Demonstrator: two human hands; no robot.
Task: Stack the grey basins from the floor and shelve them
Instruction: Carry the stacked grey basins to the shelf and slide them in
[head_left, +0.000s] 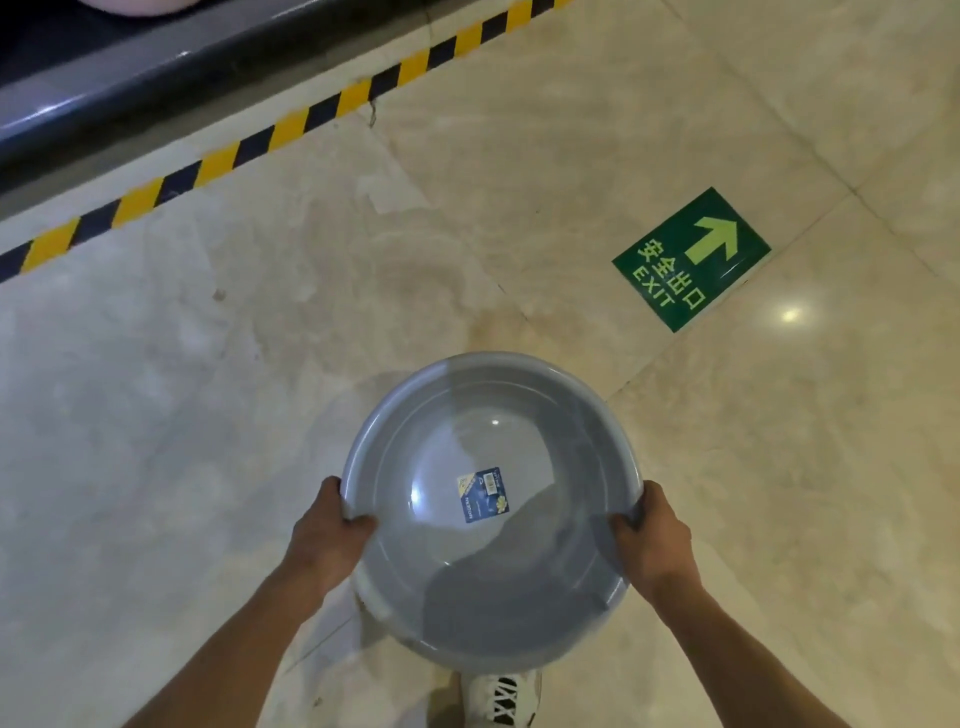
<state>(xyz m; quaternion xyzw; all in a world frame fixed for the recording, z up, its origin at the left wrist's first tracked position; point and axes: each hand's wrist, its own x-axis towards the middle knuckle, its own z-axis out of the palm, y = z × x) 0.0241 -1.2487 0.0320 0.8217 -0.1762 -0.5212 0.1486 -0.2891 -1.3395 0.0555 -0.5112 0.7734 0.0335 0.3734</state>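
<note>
A round grey basin (452, 415) is held in front of me above the tiled floor, its mouth facing up. A blue and white label (483, 493) sticks to its inside bottom. My left hand (332, 530) grips the left rim, thumb inside the bowl. My right hand (649, 535) grips the right rim the same way. Whether more basins are nested under it I cannot tell. No shelf is in view.
A yellow and black hazard stripe (291, 130) runs diagonally along a dark raised ledge (130, 88) at the upper left. A green EXIT floor sign (691, 260) with an arrow lies at the right. My white shoe (498, 696) shows below the basin.
</note>
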